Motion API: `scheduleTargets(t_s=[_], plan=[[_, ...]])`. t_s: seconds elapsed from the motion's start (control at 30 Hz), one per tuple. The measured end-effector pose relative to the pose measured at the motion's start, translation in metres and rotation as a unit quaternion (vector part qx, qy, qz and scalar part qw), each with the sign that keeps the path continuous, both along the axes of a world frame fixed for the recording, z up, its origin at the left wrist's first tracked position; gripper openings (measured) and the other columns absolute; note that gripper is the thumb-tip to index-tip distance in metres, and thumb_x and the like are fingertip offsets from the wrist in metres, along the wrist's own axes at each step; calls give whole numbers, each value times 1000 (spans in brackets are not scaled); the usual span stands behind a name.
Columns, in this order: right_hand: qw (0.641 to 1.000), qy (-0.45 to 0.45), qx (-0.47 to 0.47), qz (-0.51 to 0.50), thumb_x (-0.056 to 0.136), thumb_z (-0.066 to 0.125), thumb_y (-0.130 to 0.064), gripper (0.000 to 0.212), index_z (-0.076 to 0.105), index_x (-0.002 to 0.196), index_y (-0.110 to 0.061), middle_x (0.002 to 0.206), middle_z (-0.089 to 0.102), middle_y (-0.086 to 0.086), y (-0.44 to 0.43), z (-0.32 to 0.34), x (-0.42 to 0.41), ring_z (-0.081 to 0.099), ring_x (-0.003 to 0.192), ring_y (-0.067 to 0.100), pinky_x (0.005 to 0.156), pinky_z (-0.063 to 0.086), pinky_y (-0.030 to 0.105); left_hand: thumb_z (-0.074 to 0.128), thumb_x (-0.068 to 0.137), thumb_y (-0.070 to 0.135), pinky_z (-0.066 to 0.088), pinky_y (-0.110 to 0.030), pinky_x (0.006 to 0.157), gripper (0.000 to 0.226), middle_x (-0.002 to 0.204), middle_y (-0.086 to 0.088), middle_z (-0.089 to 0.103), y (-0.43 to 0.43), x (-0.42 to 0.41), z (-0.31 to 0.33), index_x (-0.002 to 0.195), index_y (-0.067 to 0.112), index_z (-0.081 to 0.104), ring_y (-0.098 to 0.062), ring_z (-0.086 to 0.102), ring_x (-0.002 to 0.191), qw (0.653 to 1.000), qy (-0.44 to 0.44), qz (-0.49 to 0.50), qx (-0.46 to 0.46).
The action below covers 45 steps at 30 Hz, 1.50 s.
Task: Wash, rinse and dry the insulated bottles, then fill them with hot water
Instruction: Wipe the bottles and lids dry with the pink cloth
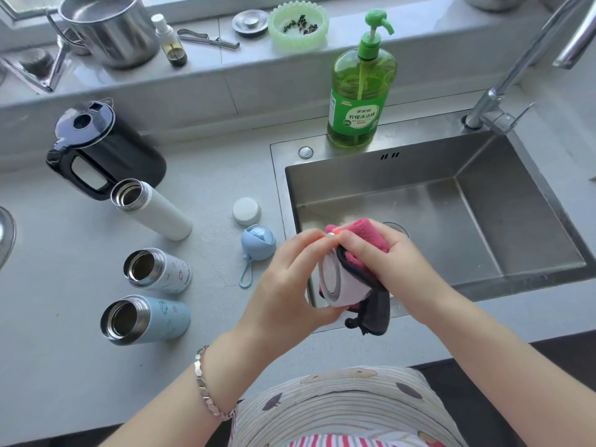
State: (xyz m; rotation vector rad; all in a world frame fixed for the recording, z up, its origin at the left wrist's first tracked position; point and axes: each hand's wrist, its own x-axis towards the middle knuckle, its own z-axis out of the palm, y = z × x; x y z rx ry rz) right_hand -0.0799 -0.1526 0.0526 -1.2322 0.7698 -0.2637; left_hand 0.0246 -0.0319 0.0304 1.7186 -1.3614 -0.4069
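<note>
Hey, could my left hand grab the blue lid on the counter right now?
Probably not right away. The blue lid lies close with nothing between, but the left hand is gripping a white cap that the right hand wipes with a pink cloth.

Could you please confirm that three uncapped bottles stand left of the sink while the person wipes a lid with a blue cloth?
Not quite: the head view shows the cloth is pink with a dark grey side, not blue. Otherwise right: three uncapped bottles stand left of the sink, and the left hand holds the lid while the right hand wipes it.
</note>
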Motion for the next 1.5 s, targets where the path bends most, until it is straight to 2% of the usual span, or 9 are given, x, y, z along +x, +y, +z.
scheduleTargets(t_s=[0.27,0.4,0.5,0.6,0.73,0.93,1.07,1.27,1.5], plan=[[996,47,-17,-69,86,62,-17,8,70,89,-18,88,70,9,2,-7,-7,61,75,11,69,51,24,74,56,9,37,-7,91,66,121,11,42,9,3,-13,112,24,41,6,42,116,999,26,8,39],[997,9,-66,-36,88,56,-21,24,58,112,-23,107,64,-10,12,-3,-10,62,85,-5,73,49,11,76,56,38,33,-6,94,70,121,11,52,6,3,-7,118,34,45,-3,45,113,995,37,75,56],[998,-30,-52,-20,87,52,-35,41,42,126,-30,118,50,-31,30,-6,-9,58,81,-14,67,50,18,83,46,29,44,-14,89,69,113,9,62,-3,-6,1,111,34,59,-1,57,103,969,202,127,65],[995,-69,-67,-36,87,51,-44,46,47,127,-21,126,53,-24,28,-9,-6,54,110,-9,86,42,8,84,38,19,52,-20,70,69,93,3,72,-8,-12,5,104,25,65,-8,67,81,888,443,113,51],[999,-43,19,-22,97,41,-35,30,63,107,-18,108,70,-7,11,-5,2,64,99,3,79,48,11,85,39,16,52,-22,66,69,90,-1,72,-3,-16,4,103,19,60,-13,67,79,867,483,104,66],[996,37,-53,64,95,46,-20,22,66,103,-18,106,68,-7,17,-21,9,61,93,-2,79,43,6,82,45,41,37,-9,91,62,117,19,55,24,-4,-17,102,39,57,7,48,112,968,183,135,110],[994,78,-24,77,95,49,-17,19,67,92,-23,81,67,-10,20,-28,11,60,72,-4,66,44,6,69,46,50,35,-19,89,64,103,19,56,55,13,-55,104,27,55,-4,47,98,977,-12,153,151],[989,137,-46,-3,93,51,-18,16,65,87,-21,70,61,-6,11,-40,13,55,55,-6,56,43,4,82,59,17,34,-19,78,59,106,-4,48,91,51,-108,108,11,51,-21,51,97,867,125,426,227],[989,143,-40,-16,94,50,-13,16,65,92,-18,70,61,-9,10,-42,8,56,54,-10,54,41,2,77,70,12,36,-29,97,73,133,-10,42,98,70,-138,134,9,41,-26,46,121,858,106,412,288]])
